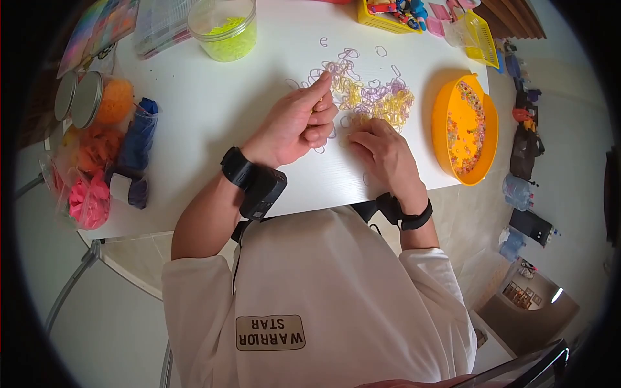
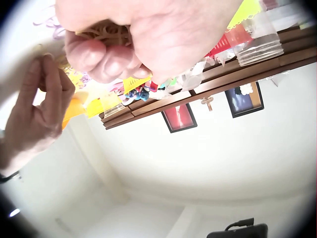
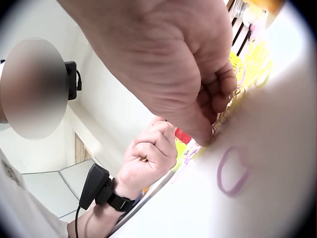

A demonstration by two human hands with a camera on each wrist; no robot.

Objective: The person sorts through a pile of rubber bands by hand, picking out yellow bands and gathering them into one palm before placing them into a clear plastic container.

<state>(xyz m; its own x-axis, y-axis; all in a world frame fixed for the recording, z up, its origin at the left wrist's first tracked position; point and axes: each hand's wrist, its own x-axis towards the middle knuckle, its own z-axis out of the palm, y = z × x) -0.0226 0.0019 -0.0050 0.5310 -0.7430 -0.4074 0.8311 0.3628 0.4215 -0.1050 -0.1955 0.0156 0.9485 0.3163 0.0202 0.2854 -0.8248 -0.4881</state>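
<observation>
Yellow and purple rubber bands (image 1: 394, 107) lie scattered in a loose pile on the white table. The left hand (image 1: 297, 123) is curled beside the pile's left side; the left wrist view shows several yellowish bands (image 2: 106, 33) held inside its curled fingers. At the pile's near edge, the right hand (image 1: 385, 152) has its fingertips down among the bands. In the right wrist view, that hand (image 3: 183, 69) pinches at small yellow bands (image 3: 223, 116) against the table, and a single purple band (image 3: 234, 171) lies apart.
An orange tray of beads (image 1: 440, 129) stands at the right. A tub of green bands (image 1: 226, 48) is at the back left; jars and bags of colored pieces (image 1: 97, 152) fill the left side. Yellow baskets (image 1: 388, 22) stand at the back right.
</observation>
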